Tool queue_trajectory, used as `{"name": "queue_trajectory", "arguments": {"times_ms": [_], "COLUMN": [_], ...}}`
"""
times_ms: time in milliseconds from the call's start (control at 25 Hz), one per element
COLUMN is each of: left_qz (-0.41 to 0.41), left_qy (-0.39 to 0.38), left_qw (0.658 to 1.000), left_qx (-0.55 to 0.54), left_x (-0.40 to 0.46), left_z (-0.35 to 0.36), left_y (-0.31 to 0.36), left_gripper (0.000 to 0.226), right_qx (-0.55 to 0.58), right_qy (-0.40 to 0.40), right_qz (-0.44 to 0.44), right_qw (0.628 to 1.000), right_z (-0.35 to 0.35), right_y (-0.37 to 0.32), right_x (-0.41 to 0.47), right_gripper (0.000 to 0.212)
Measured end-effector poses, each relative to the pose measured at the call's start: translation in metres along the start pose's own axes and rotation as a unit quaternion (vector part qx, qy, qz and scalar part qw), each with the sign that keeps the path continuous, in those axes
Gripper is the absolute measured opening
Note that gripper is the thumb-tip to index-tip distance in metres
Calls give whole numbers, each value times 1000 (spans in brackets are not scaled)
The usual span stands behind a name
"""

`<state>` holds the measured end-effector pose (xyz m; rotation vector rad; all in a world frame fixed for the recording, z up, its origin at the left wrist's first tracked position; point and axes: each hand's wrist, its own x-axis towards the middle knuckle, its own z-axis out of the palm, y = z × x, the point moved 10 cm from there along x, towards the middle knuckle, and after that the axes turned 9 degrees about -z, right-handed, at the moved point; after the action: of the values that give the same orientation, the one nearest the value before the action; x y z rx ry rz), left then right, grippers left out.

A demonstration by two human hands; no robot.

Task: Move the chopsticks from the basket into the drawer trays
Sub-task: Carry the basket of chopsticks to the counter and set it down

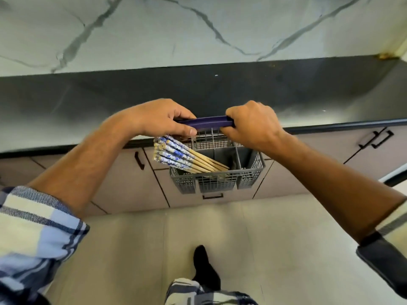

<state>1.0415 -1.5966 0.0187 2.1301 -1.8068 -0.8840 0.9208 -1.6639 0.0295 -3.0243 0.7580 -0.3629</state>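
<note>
While the dark blue plastic handle (206, 122) of the grey mesh plastic basket (218, 172) is gripped by both hands, left (160, 118) and right (253, 125), blue-patterned wooden chopsticks (176, 156) lean toward ten o'clock inside it, held before the black table (132, 95).

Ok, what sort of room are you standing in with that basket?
Most likely a home kitchen. A dark countertop runs below a marble-veined wall, with handled cabinet doors and drawers underneath. Both hands, left and right, grip the handle of a grey cutlery basket holding chopsticks.
</note>
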Motion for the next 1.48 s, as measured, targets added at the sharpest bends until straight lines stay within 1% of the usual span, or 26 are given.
{"name": "queue_trajectory", "arguments": {"times_ms": [160, 360, 640, 760, 920, 1000, 1160, 1280, 1400, 1480], "left_qz": [11, 9, -17, -30, -49, -53, -50, -52, -66, -74], "left_qy": [-5, -7, 6, 12, 34, 40, 48, 33, 10, -4], "left_qw": [1000, 1000, 999, 999, 998, 998, 997, 997, 992, 990], "left_qx": [7, 22, 34, 11, -2, -17, -17, -48, -106, -116], "left_x": [77, 165, 274, 315, 368, 389, 418, 433, 440, 443], "left_z": [-60, -120, -172, -187, -204, -209, -214, -221, -223, -221], "left_y": [-17, -39, -81, -96, -120, -130, -146, -153, -161, -164], "left_gripper": [26, 29, 29, 28, 28, 25, 27, 28, 28, 27], "right_qx": [-10, -27, -4, -10, -5, 5, 17, 19, 20, 11], "right_qy": [11, 18, 5, -1, -17, -21, -36, -26, -14, -11], "right_qz": [23, 40, 32, 21, 13, 15, 19, 24, 22, 18], "right_qw": [1000, 999, 999, 1000, 1000, 1000, 999, 999, 999, 1000], "right_z": [-3, 4, 43, 60, 85, 94, 112, 118, 120, 121], "right_y": [45, 94, 159, 186, 220, 233, 249, 256, 258, 258], "right_x": [78, 168, 279, 322, 376, 395, 419, 432, 436, 435], "right_gripper": [20, 24, 28, 29, 24, 22, 19, 18, 22, 25]}}
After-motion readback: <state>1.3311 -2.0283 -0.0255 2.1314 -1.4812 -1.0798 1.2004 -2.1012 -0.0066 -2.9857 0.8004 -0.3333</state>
